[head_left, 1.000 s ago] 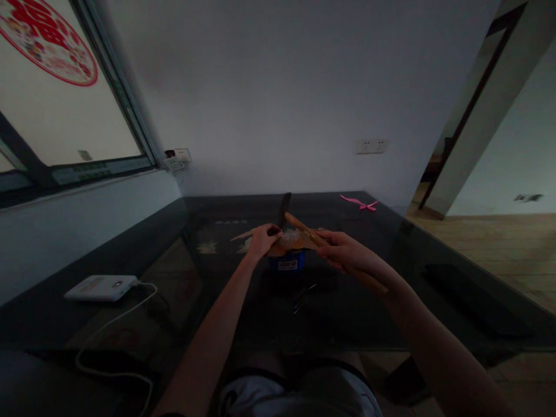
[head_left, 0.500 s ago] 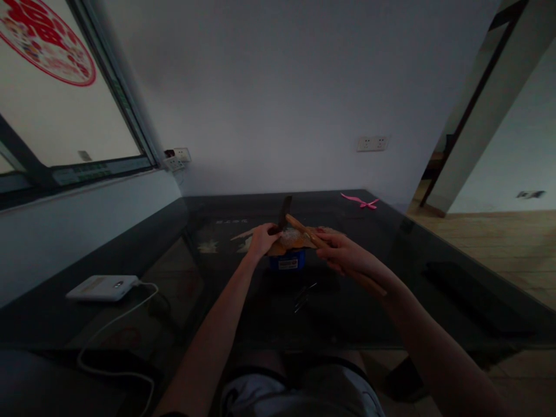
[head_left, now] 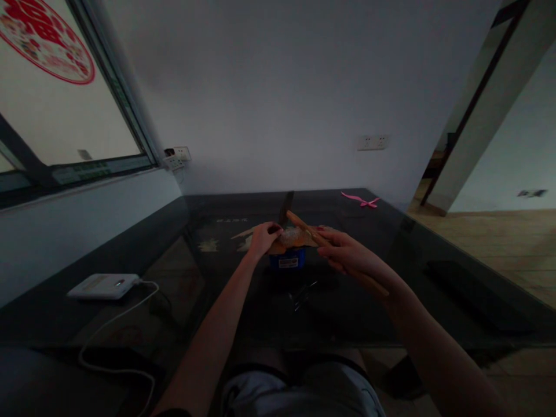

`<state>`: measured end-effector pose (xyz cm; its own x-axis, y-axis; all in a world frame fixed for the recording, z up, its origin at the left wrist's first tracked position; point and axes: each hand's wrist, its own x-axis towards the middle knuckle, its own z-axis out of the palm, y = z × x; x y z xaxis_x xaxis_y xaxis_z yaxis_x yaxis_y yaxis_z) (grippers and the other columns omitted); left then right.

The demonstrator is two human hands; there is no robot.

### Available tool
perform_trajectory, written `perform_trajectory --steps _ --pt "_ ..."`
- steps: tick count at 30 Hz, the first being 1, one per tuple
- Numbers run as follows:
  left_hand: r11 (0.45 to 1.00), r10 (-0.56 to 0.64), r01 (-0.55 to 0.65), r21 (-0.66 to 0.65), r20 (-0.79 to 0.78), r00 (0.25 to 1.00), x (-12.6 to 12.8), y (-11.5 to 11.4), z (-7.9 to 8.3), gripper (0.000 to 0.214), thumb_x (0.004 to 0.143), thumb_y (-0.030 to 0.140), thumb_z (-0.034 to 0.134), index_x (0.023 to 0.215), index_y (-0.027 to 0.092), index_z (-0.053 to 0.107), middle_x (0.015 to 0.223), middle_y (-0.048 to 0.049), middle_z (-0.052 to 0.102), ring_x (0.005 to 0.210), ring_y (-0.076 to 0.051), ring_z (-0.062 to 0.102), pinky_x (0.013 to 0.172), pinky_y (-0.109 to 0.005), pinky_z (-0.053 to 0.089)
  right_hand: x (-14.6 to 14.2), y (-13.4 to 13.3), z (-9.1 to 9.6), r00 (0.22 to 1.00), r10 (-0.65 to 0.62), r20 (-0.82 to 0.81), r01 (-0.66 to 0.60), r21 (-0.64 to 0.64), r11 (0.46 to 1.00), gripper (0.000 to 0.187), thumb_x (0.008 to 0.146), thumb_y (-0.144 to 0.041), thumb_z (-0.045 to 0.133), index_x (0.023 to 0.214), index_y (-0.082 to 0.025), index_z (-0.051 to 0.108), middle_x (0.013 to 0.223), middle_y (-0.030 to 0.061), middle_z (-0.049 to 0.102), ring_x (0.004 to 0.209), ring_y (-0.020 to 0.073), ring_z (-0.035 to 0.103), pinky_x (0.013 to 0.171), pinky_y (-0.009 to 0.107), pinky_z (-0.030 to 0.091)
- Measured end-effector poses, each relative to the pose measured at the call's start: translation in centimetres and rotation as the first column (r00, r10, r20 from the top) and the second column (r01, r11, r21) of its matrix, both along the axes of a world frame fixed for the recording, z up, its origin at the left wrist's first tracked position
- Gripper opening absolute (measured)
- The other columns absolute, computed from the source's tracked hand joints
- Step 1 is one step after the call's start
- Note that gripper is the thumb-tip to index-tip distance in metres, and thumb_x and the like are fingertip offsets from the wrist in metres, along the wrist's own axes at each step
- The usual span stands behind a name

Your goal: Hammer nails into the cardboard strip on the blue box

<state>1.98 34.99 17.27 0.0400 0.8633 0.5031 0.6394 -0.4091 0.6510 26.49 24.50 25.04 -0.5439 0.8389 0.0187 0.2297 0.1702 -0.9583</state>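
Note:
My right hand (head_left: 347, 255) is wrapped round the wooden handle of a hammer (head_left: 299, 223). Its dark head stands upright beside the fingertips of my left hand (head_left: 263, 238). Thumb and forefinger of the left hand are pinched together over a rough brown piece (head_left: 293, 236), and whatever they grip is too small and dark to make out. That brown piece, pale and grainy on top, rests on a blue box (head_left: 287, 259) with a label on its front. Several thin metal pieces like nails (head_left: 303, 296) lie on the table nearer to me.
The dark glossy table (head_left: 208, 313) bears a white power bank (head_left: 104, 286) with a cable at left. A pink ribbon (head_left: 361, 200) lies at the back right, a flat black object (head_left: 473, 295) at the right. A wall (head_left: 278, 116) with sockets stands behind.
Both hands hold nearly the same place. The hammer head has tilted slightly and shifted a little. The view has moved very slightly.

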Motion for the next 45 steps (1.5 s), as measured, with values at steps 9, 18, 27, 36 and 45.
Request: perform_trajectory --steps 9,18,27,36,45 --pt "0.999 0.033 -0.034 -0.011 -0.024 0.999 0.1 -0.1 0.2 0.015 0.073 0.023 0.066 0.087 0.016 0.069 0.088 -0.0070 0.071 0.082 -0.020 0.066 0.075 -0.029 0.050 -0.2 0.0 -0.3 0.999 -0.033 0.020 0.034 -0.044 0.998 0.054 0.075 -0.023 0.053 0.128 -0.015 0.046 0.051 -0.0081 0.044 0.035 0.0047 0.038 0.031 0.016 0.030" --pt "1.000 0.006 -0.006 0.008 -0.025 1.000 0.0 -0.1 0.1 0.013 0.074 0.022 0.065 0.085 0.014 0.068 0.083 -0.0076 0.071 0.077 -0.020 0.065 0.071 -0.030 0.050 -0.2 0.1 -0.6 0.999 -0.035 -0.005 0.035 -0.023 0.999 0.049 0.077 -0.022 0.053 0.125 -0.016 0.048 0.051 -0.0078 0.044 0.035 0.0048 0.039 0.031 0.015 0.029" --pt "1.000 -0.015 0.015 -0.013 -0.007 1.000 0.1 -0.5 0.4 0.009 0.075 0.020 0.063 0.081 0.015 0.068 0.080 -0.0055 0.070 0.075 -0.018 0.065 0.071 -0.028 0.049 -0.3 -0.4 -0.1 0.998 -0.043 -0.047 0.043 0.000 0.999 0.052 0.076 -0.022 0.054 0.127 -0.015 0.047 0.053 -0.0071 0.046 0.034 0.0046 0.038 0.030 0.016 0.030" --pt "1.000 -0.004 0.004 -0.012 -0.006 1.000 -0.1 -0.2 0.2 0.012 0.074 0.022 0.065 0.083 0.015 0.068 0.083 -0.0065 0.070 0.077 -0.019 0.065 0.072 -0.029 0.050 -0.3 -0.2 -1.0 0.999 -0.026 -0.036 0.024 -0.059 0.998 0.050 0.076 -0.025 0.055 0.125 -0.015 0.049 0.049 -0.0086 0.042 0.033 0.0047 0.038 0.030 0.015 0.032" --pt "0.991 -0.127 0.123 0.060 0.060 0.990 -0.6 -1.1 1.3 0.026 0.076 0.026 0.063 0.100 0.016 0.063 0.095 -0.0066 0.068 0.086 -0.016 0.064 0.079 -0.027 0.051 0.0 0.4 -3.9 0.915 -0.139 -0.379 0.150 -0.002 0.989 0.066 0.075 -0.034 0.060 0.134 -0.014 0.037 0.045 -0.0116 0.038 0.031 0.0049 0.031 0.029 0.017 0.027"
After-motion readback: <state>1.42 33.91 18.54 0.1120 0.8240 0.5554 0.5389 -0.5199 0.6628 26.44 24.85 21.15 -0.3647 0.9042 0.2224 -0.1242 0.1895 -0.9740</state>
